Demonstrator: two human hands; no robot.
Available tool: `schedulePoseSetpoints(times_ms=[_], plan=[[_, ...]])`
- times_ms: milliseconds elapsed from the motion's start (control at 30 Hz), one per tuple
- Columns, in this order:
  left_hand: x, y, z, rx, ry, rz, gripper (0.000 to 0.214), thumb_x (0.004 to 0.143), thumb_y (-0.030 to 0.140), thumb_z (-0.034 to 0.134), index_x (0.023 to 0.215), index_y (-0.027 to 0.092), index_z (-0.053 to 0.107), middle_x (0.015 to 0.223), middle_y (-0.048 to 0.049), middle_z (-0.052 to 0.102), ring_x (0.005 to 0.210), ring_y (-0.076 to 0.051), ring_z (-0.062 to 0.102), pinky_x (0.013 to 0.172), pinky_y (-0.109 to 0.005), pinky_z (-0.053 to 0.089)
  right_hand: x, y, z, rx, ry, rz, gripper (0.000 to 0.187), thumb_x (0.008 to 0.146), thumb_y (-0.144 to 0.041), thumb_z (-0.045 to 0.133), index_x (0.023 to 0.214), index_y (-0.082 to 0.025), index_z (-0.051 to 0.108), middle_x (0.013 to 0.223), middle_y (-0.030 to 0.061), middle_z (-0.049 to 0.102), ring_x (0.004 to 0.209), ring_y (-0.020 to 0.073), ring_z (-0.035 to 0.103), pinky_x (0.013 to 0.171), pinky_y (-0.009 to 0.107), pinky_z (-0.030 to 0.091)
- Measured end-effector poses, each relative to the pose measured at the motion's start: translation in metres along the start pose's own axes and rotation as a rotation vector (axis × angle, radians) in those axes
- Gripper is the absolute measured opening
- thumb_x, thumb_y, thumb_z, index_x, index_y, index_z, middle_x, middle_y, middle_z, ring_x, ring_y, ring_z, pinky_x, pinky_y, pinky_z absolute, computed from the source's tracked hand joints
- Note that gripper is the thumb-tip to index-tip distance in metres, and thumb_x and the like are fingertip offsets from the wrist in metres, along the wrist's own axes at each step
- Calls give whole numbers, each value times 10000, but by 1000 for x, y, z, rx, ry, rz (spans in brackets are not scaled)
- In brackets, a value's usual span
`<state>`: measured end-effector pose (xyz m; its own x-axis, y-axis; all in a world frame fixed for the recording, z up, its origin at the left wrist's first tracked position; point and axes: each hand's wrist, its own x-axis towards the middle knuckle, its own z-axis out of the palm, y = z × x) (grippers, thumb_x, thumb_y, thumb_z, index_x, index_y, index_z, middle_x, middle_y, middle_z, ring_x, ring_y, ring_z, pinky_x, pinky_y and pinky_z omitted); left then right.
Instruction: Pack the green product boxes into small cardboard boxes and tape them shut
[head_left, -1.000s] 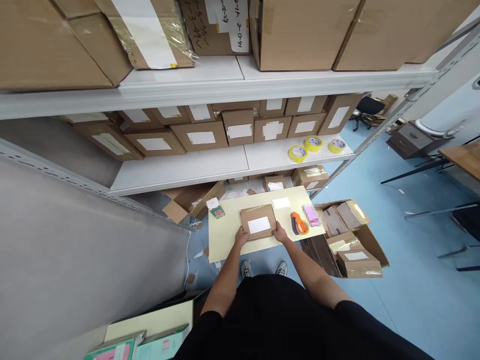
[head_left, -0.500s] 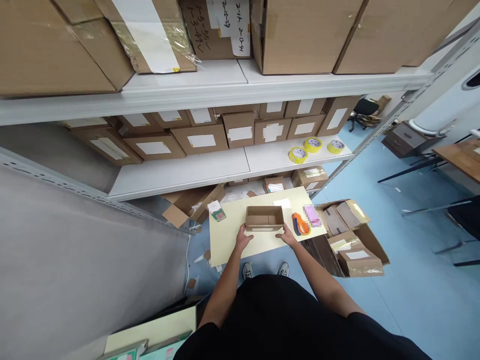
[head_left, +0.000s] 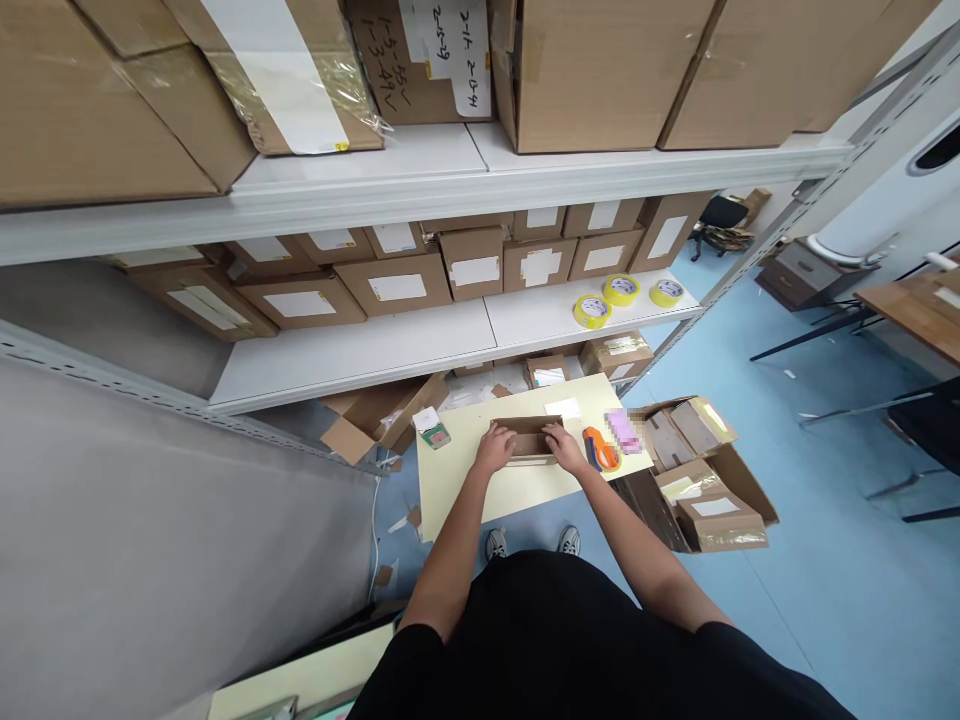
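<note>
An open-topped cardboard box [head_left: 531,460] sits on the pale yellow tabletop [head_left: 457,490] in front of me. My left hand [head_left: 495,449] grips its left end, fingers curled over the wall towards the inside. Over the opposite end bends my right hand [head_left: 563,446], its fingertips at the box's inner side. The inside that shows between the hands is bare cardboard. To the right of the box lies an orange tape dispenser [head_left: 600,449], beside a pink pixelated item [head_left: 623,430]. A small green and white box [head_left: 433,430] stands at the table's left edge.
Behind the table rises a grey shelf rack [head_left: 375,355] with labelled cartons [head_left: 409,285] and yellow tape rolls [head_left: 593,311]. A large open carton [head_left: 739,480] holding smaller boxes stands on the floor at right. White paper [head_left: 562,408] lies at the table's back. A wall [head_left: 285,530] bounds the left.
Both hands have moved forward and up from the box's near corners onto its two ends, fingers now over the walls. The box looks about where it was; the view has shifted slightly.
</note>
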<state>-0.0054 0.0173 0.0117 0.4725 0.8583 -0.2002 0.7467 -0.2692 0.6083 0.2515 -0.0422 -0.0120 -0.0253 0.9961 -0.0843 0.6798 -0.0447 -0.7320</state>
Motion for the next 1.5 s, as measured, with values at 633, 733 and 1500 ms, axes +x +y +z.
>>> schedulePoseSetpoints(times_ms=[633, 733, 1500], plan=[[3, -39, 57, 109, -176, -36, 255, 920, 236, 639, 1108, 147, 785, 1637, -120, 472, 1640, -314, -115, 1341, -523, 100, 0, 42, 63, -415, -12, 184, 939, 767, -267, 816, 1612, -237, 409, 1776, 108, 120, 1638, 334, 120, 1267, 454, 321], [0, -34, 57, 97, -152, -85, 255, 945, 221, 576, 1079, 160, 785, 1609, -120, 507, 1652, -269, -44, 1350, -505, 91, 3, 41, 57, -420, -5, 152, 870, 784, -297, 801, 1580, -232, 455, 1755, 124, 202, 1624, 350, 172, 1256, 468, 339], [-170, 133, 121, 176, 599, -394, 250, 978, 145, 522, 1012, 231, 754, 1602, -30, 491, 1637, -292, -153, 1357, -622, 116, 35, -56, -15, -348, -246, -665, 343, 1041, -317, 487, 1306, -251, 695, 1485, 130, 629, 1437, 341, 466, 1227, 550, 214]])
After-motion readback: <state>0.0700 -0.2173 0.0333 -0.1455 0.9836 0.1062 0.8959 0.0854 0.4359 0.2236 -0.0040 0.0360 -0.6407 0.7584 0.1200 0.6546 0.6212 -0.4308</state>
